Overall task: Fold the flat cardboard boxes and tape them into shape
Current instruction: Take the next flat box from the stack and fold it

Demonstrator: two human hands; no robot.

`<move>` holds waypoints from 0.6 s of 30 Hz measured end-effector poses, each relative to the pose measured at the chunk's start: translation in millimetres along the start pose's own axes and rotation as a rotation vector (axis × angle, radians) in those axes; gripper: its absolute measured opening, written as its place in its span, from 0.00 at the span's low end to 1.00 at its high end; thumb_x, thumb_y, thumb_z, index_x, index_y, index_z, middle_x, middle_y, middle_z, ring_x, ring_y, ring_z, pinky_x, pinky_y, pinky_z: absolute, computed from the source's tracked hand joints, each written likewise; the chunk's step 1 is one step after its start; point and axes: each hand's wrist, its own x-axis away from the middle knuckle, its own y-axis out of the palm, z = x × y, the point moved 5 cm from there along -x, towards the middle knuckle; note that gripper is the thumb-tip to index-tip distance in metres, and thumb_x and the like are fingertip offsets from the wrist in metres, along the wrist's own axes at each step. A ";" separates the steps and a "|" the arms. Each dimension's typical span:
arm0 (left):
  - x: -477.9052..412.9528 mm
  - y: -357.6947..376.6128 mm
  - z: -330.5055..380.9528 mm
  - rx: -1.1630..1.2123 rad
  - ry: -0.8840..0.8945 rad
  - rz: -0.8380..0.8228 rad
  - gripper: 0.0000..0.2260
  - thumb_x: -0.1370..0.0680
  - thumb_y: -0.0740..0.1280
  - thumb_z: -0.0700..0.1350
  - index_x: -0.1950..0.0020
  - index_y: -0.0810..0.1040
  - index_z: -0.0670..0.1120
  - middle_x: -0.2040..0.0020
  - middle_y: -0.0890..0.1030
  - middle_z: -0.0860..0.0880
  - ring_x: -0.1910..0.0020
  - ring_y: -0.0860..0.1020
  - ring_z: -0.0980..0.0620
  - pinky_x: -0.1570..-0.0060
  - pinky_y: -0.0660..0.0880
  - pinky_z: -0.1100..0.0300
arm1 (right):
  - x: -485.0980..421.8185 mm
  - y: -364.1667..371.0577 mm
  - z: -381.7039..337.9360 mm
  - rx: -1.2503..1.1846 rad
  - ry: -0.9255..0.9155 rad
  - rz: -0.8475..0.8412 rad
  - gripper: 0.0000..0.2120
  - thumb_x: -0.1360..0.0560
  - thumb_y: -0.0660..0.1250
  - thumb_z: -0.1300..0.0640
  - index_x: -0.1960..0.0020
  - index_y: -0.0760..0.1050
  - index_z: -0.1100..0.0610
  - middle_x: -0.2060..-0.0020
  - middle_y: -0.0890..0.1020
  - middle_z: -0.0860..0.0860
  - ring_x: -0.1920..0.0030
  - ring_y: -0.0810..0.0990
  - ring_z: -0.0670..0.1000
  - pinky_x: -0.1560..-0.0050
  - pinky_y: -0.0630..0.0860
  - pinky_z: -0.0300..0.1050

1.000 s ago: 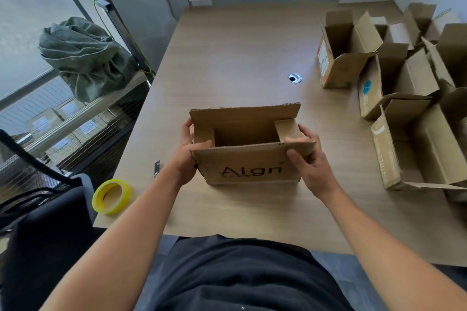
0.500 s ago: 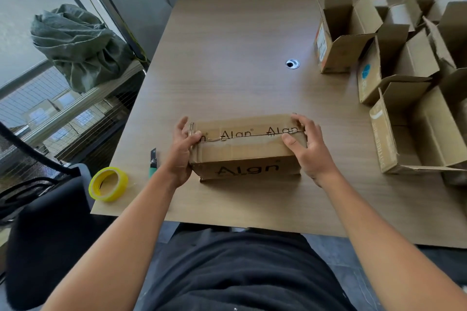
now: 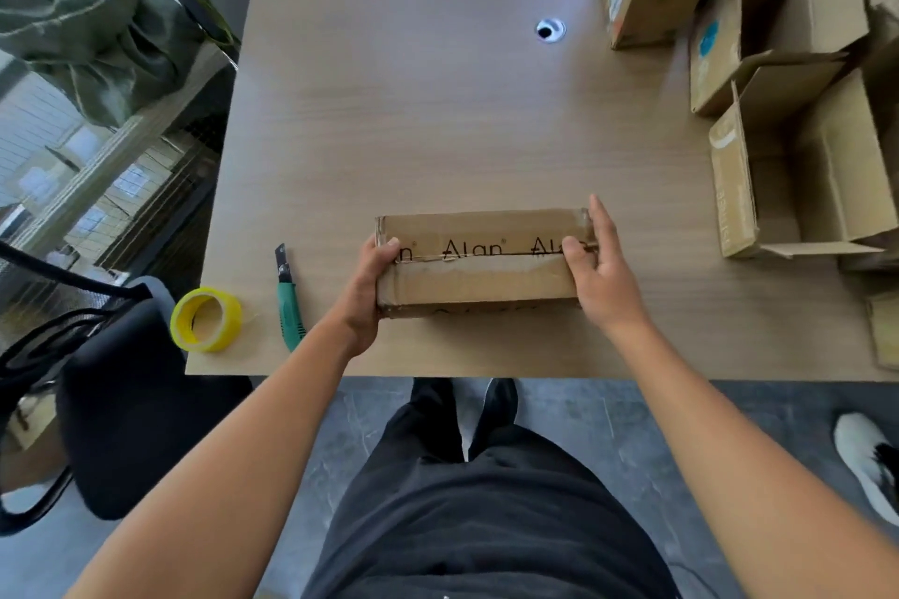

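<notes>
A brown cardboard box [image 3: 479,280] with black lettering stands near the table's front edge, its two top flaps folded down and meeting along a centre seam. My left hand [image 3: 367,287] grips its left end with the thumb pressing on the seam. My right hand [image 3: 601,268] holds the right end, thumb on top, fingers along the side. A yellow roll of tape [image 3: 206,319] lies at the table's front left corner. A green-handled utility knife [image 3: 288,294] lies between the roll and the box.
Several open cardboard boxes [image 3: 759,44] crowd the table's right side. A cable hole [image 3: 549,29] sits in the wooden table [image 3: 438,112]. A black chair [image 3: 102,394] stands at the left, a grey-green bag [image 3: 73,10] beyond it. Another person's white shoe [image 3: 871,467] is on the floor at right.
The box's open top flaps have been folded down shut. My hands moved from the flaps to the box's two ends. The view tilted downward.
</notes>
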 end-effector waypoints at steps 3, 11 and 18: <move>-4.3 3.3 -8.1 0.088 -0.053 0.022 0.40 0.32 0.70 0.64 0.25 0.69 0.46 0.34 0.79 0.40 0.41 0.79 0.40 0.53 0.81 0.43 | -4.2 -0.7 -8.6 0.147 -0.086 0.039 0.27 0.16 0.59 0.44 0.19 0.56 0.41 0.23 0.63 0.36 0.29 0.59 0.31 0.27 0.60 0.37; -6.2 -6.1 25.0 -0.368 0.180 0.383 0.26 0.21 0.65 0.60 0.25 0.67 0.53 0.30 0.73 0.50 0.34 0.74 0.51 0.36 0.74 0.51 | -3.4 20.8 -20.4 0.196 -0.065 0.056 0.27 0.17 0.61 0.49 0.20 0.58 0.45 0.23 0.64 0.50 0.23 0.62 0.50 0.24 0.61 0.52; -13.2 19.8 33.0 -0.667 0.233 0.454 0.35 0.24 0.69 0.62 0.22 0.53 0.67 0.20 0.45 0.58 0.21 0.47 0.38 0.27 0.57 0.34 | 22.7 58.7 -37.3 0.175 0.070 0.252 0.25 0.20 0.65 0.50 0.27 0.64 0.56 0.28 0.66 0.58 0.30 0.69 0.59 0.30 0.68 0.61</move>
